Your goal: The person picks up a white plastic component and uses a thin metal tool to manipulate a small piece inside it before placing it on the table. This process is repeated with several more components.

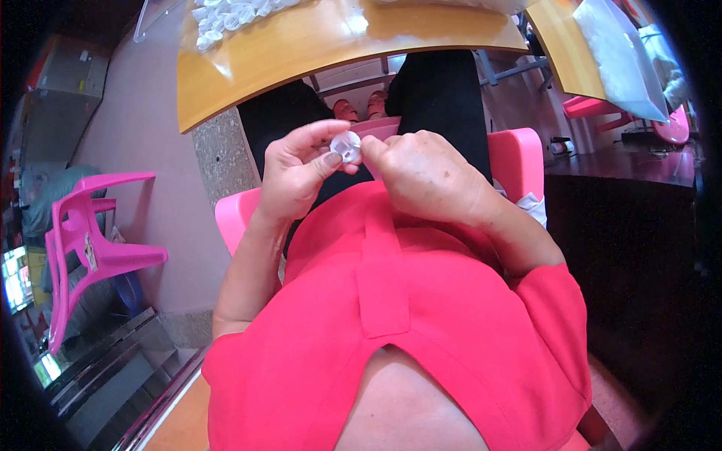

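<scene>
A pink plastic chair (90,248) stands unoccupied on the pale floor at far left, well apart from the seated person. Moving right, the left hand (297,177) pinches a small round translucent white piece (347,145) between thumb and curled forefinger, holding it in mid-air above the lap, below and in front of the near curved edge of the yellow-orange worktop (301,52). The piece looks glossy and pale, like a shallow cap or disc; finer detail cannot be made out. The right hand (425,177) meets it from the other side, fingers bunched together with fingertips touching the piece's right edge. Both forearms rise from a bright red shirt (391,316). On the worktop's far left corner lies a heap of similar small white pieces (226,16), well apart from the hands. Open space lies between the worktop's near edge and the hands. At far right, a clear plastic bag (620,56) rests on a second tabletop (568,52).
</scene>
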`<move>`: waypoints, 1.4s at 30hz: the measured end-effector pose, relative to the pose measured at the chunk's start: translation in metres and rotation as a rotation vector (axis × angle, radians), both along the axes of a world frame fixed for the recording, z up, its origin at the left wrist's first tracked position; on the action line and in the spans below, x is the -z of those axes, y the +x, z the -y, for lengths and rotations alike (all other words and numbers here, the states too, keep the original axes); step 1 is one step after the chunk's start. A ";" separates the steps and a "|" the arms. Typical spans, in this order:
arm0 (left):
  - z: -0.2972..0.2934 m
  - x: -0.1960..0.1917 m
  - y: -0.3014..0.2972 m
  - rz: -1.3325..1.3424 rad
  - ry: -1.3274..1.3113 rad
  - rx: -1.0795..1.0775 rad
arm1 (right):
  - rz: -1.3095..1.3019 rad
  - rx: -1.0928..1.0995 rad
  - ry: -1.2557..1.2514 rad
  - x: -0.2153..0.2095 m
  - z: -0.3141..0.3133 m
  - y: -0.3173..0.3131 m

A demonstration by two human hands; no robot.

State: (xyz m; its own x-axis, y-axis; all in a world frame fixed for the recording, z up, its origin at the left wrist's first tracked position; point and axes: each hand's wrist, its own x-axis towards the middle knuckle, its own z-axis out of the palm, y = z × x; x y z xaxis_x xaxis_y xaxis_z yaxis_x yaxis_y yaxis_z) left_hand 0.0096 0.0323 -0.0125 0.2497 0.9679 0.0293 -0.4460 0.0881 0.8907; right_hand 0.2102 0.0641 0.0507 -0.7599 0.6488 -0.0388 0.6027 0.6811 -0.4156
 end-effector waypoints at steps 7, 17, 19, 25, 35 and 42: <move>-0.005 -0.013 -0.010 0.102 -0.027 -0.103 | -0.508 0.206 -0.360 0.013 0.001 -0.012; -0.001 -0.012 -0.003 -0.032 0.079 -0.213 | -0.574 0.280 -0.462 0.018 0.004 -0.020; -0.001 -0.011 -0.002 -0.055 0.086 -0.213 | -0.571 0.268 -0.471 0.017 0.005 -0.021; 0.000 -0.009 0.000 -0.051 0.078 -0.230 | -0.552 0.249 -0.438 0.018 0.005 -0.021; 0.005 -0.011 0.002 -0.257 0.166 -0.251 | -0.503 0.092 -0.093 0.034 0.008 -0.018; 0.009 -0.009 0.006 -0.416 0.152 -0.233 | 0.016 0.036 0.210 0.016 0.014 -0.017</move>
